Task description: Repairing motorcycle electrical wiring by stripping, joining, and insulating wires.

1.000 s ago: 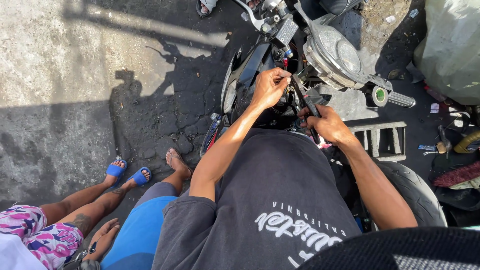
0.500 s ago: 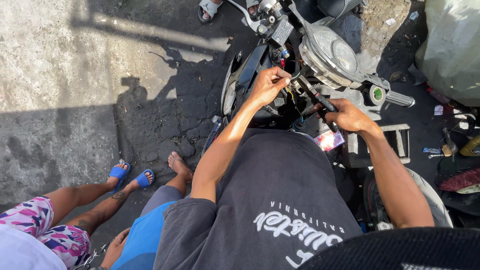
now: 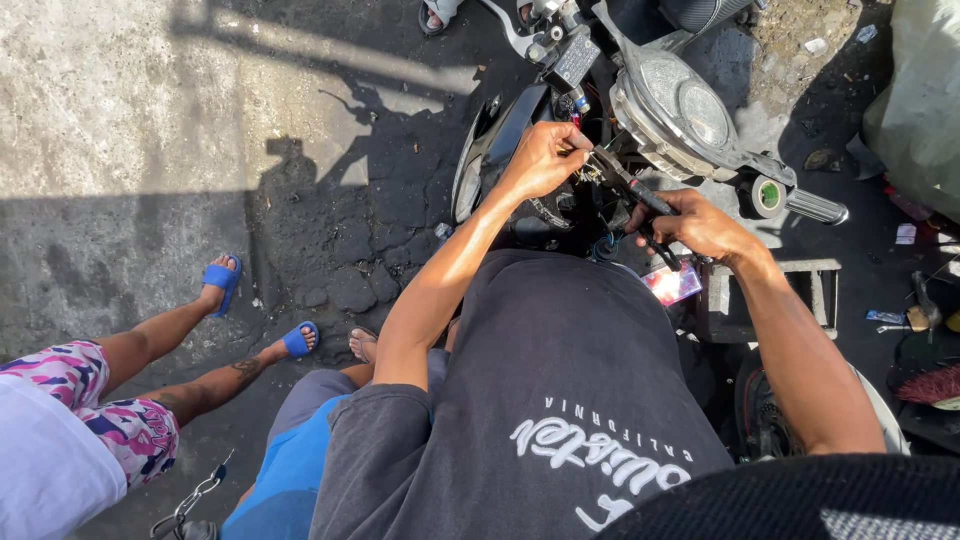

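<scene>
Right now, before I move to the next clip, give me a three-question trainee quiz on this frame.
1. True or false: the right hand grips black-handled pliers.
2. Where does the left hand work? A) at the wiring behind the motorbike headlight; B) on the blue sandals; C) on the wooden stool.
3. What colour is the ring of tape by the handlebar grip?

Key: 1 true; 2 A; 3 green.
</scene>
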